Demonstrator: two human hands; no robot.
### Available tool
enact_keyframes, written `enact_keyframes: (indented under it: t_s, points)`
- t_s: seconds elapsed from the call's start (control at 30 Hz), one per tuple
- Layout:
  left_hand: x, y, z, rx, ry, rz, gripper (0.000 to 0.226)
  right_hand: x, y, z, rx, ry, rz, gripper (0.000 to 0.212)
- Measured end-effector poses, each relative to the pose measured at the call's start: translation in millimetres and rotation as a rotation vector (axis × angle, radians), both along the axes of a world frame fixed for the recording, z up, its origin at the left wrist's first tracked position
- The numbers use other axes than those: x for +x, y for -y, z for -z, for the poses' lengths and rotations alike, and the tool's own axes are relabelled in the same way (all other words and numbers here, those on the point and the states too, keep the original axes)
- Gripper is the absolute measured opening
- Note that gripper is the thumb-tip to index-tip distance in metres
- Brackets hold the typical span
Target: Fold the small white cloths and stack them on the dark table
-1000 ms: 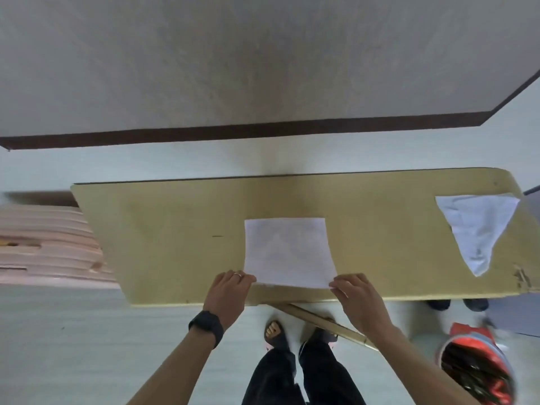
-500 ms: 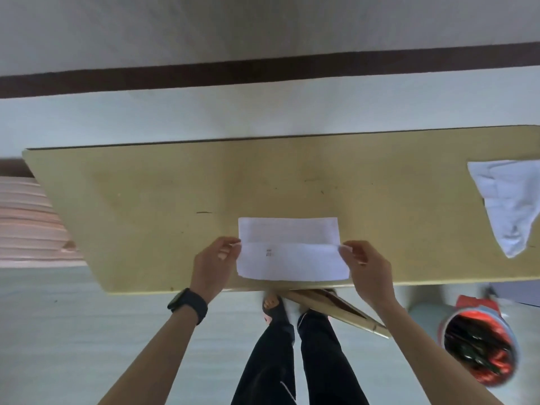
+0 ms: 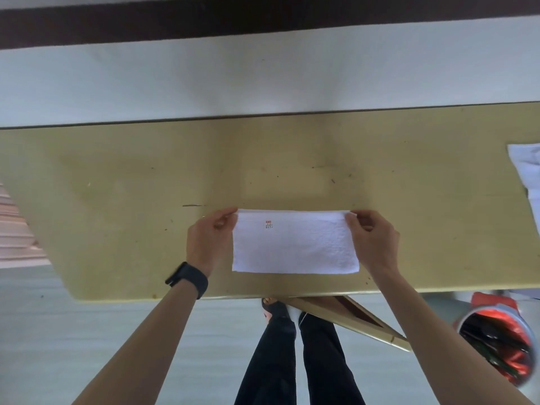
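yellowish table (image 3: 117, 185), folded white cloth (image 3: 295, 244), loose cloth (image 3: 526, 171) at right edge

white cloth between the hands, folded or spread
Folded: the cloth lies as a wide rectangle, far edge doubled, left hand and right hand pinching its far corners.

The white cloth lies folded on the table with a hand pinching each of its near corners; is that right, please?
Not quite: in the head view the left hand and right hand pinch the far corners of the white cloth, not the near ones. It does lie folded on the table.
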State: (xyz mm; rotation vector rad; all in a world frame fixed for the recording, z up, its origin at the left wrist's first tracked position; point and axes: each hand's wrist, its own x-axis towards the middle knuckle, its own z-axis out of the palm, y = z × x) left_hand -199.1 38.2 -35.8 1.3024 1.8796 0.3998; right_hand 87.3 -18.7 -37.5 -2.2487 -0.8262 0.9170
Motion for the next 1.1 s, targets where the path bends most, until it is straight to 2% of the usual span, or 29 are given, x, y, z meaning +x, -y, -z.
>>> enact_keyframes:
  t_s: [0.4, 0.6, 0.7, 0.77, 0.87, 0.93, 1.0, 1.1]
  points:
    - [3, -16, 2, -0.005, -0.101, 0.070, 0.012, 0, -11, 1, -0.096, 0.136, -0.025, 0.017]
    - [-1, -21, 7, 0.000, -0.173, 0.189, 0.005, -3, -11, 7, -0.109, 0.283, -0.114, 0.015]
    - [0, -19, 4, 0.026, -0.226, 0.276, 0.011, -7, -7, 4, -0.113, 0.321, -0.142, 0.024]
    - [0, -16, 1, 0.110, -0.306, 0.368, 0.022, -12, 3, -3, -0.058, 0.373, -0.114, 0.031]
    - [-2, -9, 7, 0.360, -0.422, 0.599, 0.019, -35, 30, -17, 0.023, 0.393, -0.151, 0.028]
    - [-6, -6, 15, 0.401, -0.468, 0.686, 0.018, -55, 43, -22, -0.098, 0.345, -0.270, 0.028]
    - [-10, -3, 19, 0.410, -0.507, 0.700, 0.017, -65, 40, -19, -0.258, 0.389, -0.381, 0.033]
    - [-11, 12, 13, 0.367, -0.566, 0.645, 0.015, -62, 3, -15, -0.271, 0.513, -0.412, 0.040]
